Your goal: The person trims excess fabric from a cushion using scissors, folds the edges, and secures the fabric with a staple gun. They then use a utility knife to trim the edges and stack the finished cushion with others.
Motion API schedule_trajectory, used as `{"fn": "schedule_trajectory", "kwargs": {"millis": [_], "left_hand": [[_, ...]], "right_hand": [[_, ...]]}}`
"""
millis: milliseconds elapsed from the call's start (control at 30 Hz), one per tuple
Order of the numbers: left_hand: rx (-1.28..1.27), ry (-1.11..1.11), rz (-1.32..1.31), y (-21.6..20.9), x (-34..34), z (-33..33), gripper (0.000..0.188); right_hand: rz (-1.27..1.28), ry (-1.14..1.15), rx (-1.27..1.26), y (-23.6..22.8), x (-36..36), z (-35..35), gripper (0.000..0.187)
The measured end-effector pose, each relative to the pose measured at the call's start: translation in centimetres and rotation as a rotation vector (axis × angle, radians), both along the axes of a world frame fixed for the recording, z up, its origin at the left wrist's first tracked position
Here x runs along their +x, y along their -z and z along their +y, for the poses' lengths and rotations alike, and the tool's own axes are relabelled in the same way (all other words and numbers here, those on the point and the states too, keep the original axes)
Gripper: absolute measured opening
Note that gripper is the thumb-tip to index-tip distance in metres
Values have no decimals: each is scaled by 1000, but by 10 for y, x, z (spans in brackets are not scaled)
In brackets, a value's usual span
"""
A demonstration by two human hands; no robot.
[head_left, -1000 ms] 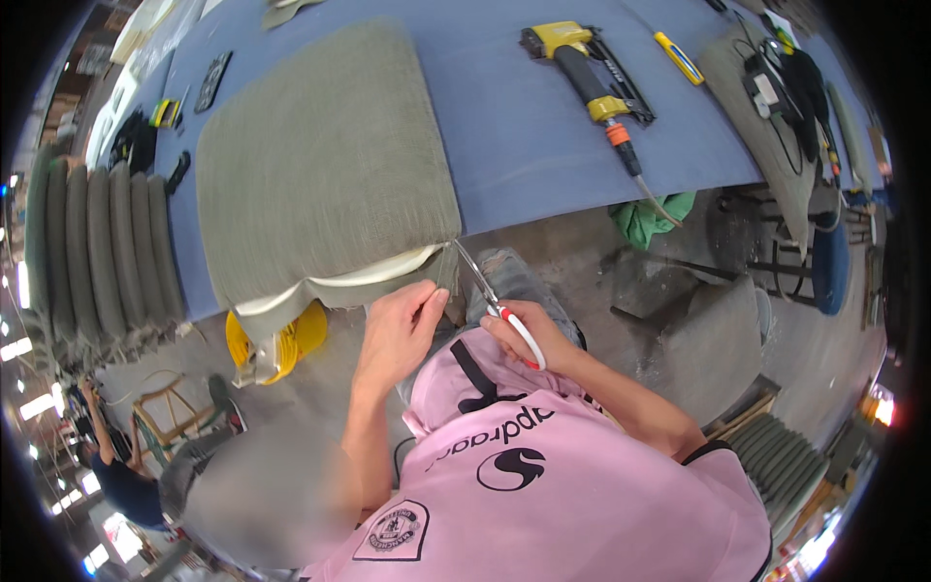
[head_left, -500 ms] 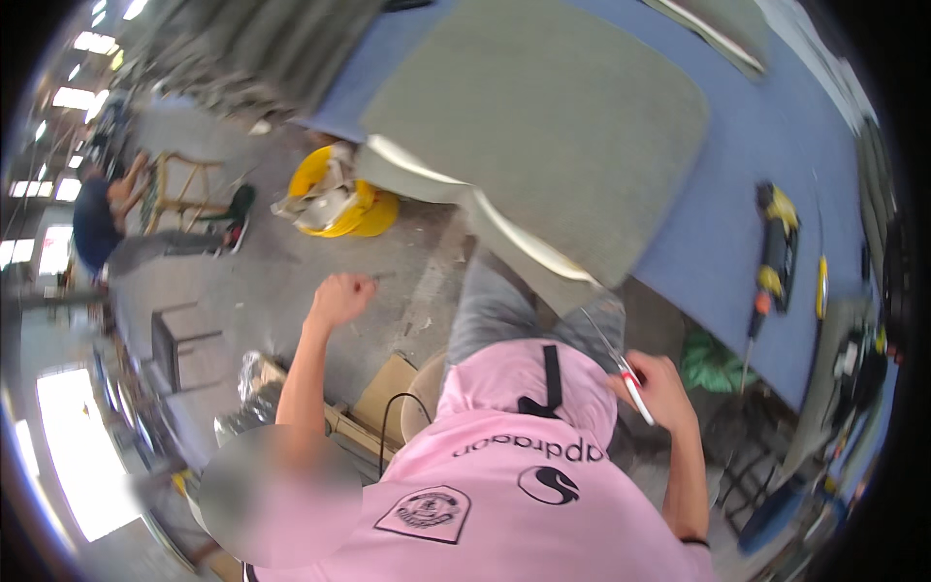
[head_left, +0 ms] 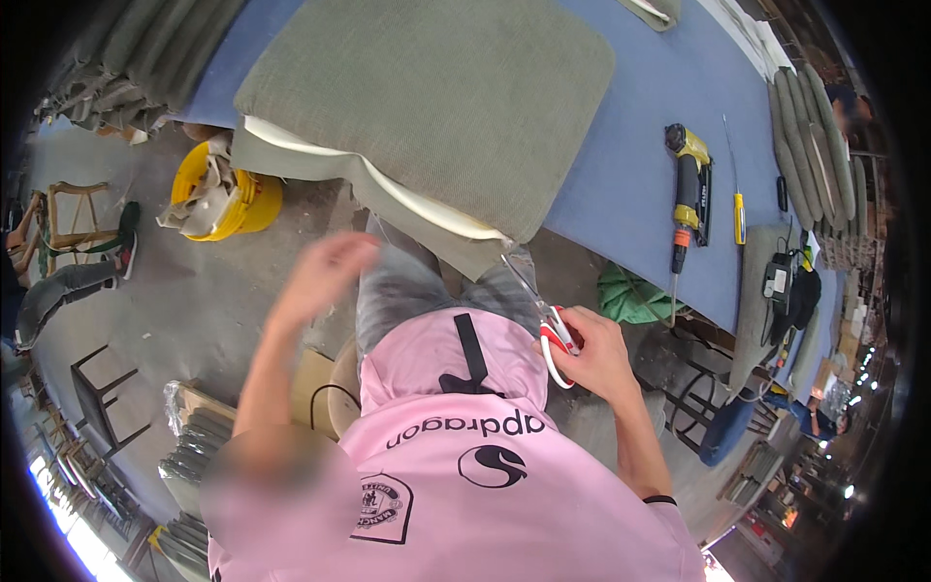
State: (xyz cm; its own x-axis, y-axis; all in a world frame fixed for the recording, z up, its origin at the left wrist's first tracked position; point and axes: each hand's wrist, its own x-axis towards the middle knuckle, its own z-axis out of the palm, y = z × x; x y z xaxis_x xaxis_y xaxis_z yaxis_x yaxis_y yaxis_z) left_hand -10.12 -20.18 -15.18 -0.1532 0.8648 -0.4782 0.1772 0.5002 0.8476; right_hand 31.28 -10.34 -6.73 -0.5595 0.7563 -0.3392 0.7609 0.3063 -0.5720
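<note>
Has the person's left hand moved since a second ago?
Yes: judged against the gray-green cushion, the left hand has moved left, away from the cushion's near right corner.

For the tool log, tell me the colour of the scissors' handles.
The scissors' handles are red and white, showing best in the head view.

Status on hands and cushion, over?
Right hand holds scissors, tips near cushion corner. Left hand blurred, grip unclear. Nail gun on table, clear of hands.

1 fisheye view from the head, facing down — close over pink shirt (head_left: 456, 519), cushion (head_left: 436, 107) beyond, murky rim seemingly bent
</note>
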Motion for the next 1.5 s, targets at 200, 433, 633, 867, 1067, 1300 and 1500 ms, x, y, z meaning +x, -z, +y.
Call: {"fn": "schedule_trajectory", "kwargs": {"millis": [200,433,633,867,1067,1300,1500], "left_hand": [[18,-41,-817,7,138,50,73],[56,-318,-841,16,178,67,57],[34,-359,-769,14,174,66,50],[65,-389,-739,9,174,67,42],[78,-327,-813,17,169,66,45],[148,-273,-793,27,166,65,44],[156,-262,-744,32,166,67,42]], "right_hand": [[-64,28,2,-10,1,-1,46],[-69,-52,39,-12,-1,11,46],[-75,-71,99,-10,-3,15,45],[-126,-126,179,-12,-13,33,49],[-11,-154,172,2,-5,43,46],[-16,-268,121,7,-1,64,43],[-153,-387,114,15,7,80,33]]}}
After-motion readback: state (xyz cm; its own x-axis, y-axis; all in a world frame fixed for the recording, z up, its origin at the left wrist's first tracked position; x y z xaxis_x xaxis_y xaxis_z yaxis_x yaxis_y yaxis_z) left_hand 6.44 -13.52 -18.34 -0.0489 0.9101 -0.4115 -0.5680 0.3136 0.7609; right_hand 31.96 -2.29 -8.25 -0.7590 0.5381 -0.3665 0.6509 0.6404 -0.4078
